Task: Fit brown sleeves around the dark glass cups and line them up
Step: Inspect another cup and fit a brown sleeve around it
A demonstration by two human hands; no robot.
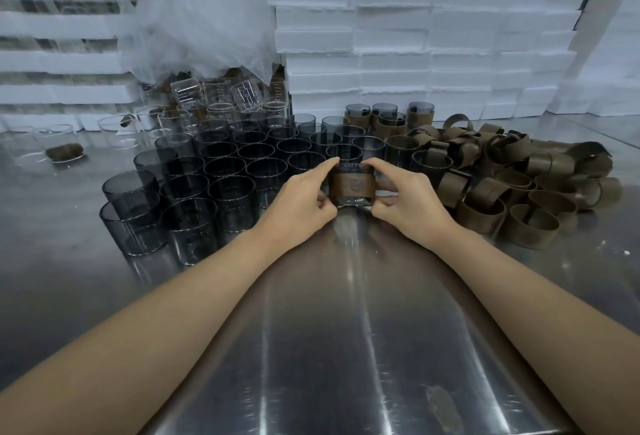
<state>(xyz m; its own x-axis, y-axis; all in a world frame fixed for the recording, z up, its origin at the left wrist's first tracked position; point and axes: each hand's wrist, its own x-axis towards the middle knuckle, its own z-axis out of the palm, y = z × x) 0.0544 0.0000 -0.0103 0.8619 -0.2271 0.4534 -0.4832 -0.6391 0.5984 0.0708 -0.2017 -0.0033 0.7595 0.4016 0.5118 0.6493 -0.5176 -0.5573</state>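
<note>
Left hand and right hand both grasp one cup from opposite sides: index fingers up near the rim, thumbs curled in at the base. The cup is smoky dark glass, a straight-walled cylinder. A brown sleeve wraps its middle – a matte, leather-like band with a faint embossed mark on the front. Glass shows above and below the band. Can't tell if the base touches the counter or sits just off it.

The counter is brushed stainless steel, reflective, with a few smudges.

- Left of the hands and behind them: bare dark glass cups, upright and packed wall to wall in rough rows. All look empty.
- Right: a heap of loose sleeves – the same brown bands curled into open rings, some standing on edge, some tipped and overlapping.
- Back centre: a few sleeved cups grouped against the foam, at least one stacked on another.
- Back left: clear glass vessels with printed graduation marks, some tilted. One low clear glass further left holds a brown lump.
- Crumpled bubble wrap hangs over the clear vessels.
- White foam slabs with rough edges are stacked like bricks along the back.
</note>
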